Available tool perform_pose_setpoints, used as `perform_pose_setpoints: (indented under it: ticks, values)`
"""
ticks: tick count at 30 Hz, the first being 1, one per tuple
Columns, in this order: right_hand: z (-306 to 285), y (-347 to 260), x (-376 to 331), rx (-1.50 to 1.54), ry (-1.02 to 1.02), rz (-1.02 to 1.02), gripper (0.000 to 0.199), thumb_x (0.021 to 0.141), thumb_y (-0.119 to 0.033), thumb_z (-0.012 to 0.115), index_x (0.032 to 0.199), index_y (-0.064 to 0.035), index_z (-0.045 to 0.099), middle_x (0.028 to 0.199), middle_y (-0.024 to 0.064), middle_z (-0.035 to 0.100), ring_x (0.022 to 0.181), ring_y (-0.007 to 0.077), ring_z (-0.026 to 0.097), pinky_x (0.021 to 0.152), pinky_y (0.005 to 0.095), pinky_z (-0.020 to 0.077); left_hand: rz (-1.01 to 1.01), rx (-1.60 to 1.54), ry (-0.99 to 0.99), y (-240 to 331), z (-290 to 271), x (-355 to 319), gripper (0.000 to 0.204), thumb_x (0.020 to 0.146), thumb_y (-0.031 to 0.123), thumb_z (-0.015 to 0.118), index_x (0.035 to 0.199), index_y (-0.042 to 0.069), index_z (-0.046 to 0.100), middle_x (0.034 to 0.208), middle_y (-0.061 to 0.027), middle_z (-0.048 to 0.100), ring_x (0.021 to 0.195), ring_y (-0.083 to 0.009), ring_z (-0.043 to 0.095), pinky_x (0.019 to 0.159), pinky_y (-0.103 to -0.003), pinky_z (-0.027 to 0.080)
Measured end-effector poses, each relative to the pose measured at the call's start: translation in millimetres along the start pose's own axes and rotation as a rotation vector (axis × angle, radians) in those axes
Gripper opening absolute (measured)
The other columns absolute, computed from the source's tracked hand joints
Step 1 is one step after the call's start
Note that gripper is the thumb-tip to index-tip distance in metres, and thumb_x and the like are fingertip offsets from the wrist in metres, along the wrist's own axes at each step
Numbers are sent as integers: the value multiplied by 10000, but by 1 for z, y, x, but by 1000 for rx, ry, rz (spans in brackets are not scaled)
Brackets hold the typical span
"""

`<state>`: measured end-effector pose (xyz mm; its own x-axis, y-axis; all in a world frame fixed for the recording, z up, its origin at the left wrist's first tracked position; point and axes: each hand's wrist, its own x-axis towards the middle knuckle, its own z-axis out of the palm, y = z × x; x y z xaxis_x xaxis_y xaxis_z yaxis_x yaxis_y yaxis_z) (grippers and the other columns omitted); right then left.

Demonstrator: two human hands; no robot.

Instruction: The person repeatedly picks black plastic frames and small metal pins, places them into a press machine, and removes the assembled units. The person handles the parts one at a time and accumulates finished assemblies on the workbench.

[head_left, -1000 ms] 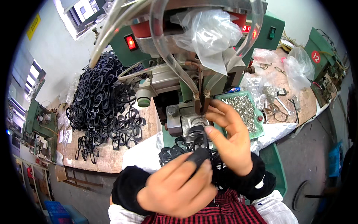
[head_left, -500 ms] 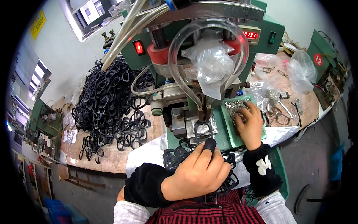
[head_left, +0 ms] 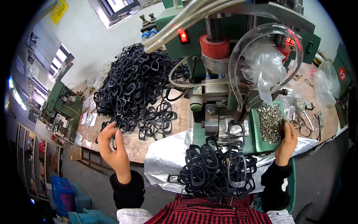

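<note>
Black frames (head_left: 128, 87) under half-open, empty left hand (head_left: 112, 147); right hand (head_left: 287, 136) fingertips among small metal parts (head_left: 269, 123)

Bare wood of the bench (head_left: 164, 147) lies open between the left hand (head_left: 113, 147) and the silver sheet (head_left: 164, 160) — a clear lane. Just beyond the fingers (head_left: 108, 128) the heap of black frames (head_left: 134, 86) blocks the far side. The green press (head_left: 227, 56) and its clear hose (head_left: 238, 63) wall off the middle — the right hand (head_left: 287, 140) sits squeezed beside the tray of metal parts (head_left: 269, 123).
</note>
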<state>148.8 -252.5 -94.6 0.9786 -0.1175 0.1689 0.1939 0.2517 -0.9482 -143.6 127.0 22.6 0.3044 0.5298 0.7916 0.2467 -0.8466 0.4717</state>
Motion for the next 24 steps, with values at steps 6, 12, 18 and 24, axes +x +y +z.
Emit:
perform_pose_setpoints:
  ticks: [6, 12, 18, 24]
  values:
    - [52, -17, 5, -200, -168, -79, 180, 898, -45, 710, 1065, 21, 728, 982, 51, 724, 904, 115, 639, 832, 234, 483, 234, 282, -340, -20, 78, 8, 98, 781, 38, 745, 866, 44, 697, 1008, -95, 678, 959, -315, 597, 843, -409, 481]
    - [16, -23, -17, -557, -121, -226, 118, 866, 1, 696, 980, 22, 714, 899, 49, 702, 864, 125, 625, 813, 253, 482, -145, 899, -500, -104, 142, -46, 303, 776, 330, 758, 814, 30, 736, 963, -105, 642, 1008, -326, 582, 779, -491, 480]
    - [-18, -47, -36, -565, -96, -236, 115, 827, 38, 680, 942, 25, 683, 890, 38, 675, 860, 133, 616, 804, 261, 468, -128, 422, -288, -76, 132, -40, 152, 956, 162, 581, 914, 24, 536, 859, -191, 630, 774, -400, 626, 659, -504, 488]
    - [98, -85, -37, -199, -403, -239, 323, 792, 36, 704, 1106, 17, 628, 995, 52, 670, 895, 143, 628, 844, 264, 483, -330, -217, -217, -79, 145, -40, 168, 1041, 159, 542, 948, 23, 505, 712, -51, 481, 632, -131, 429, 582, -294, 395]
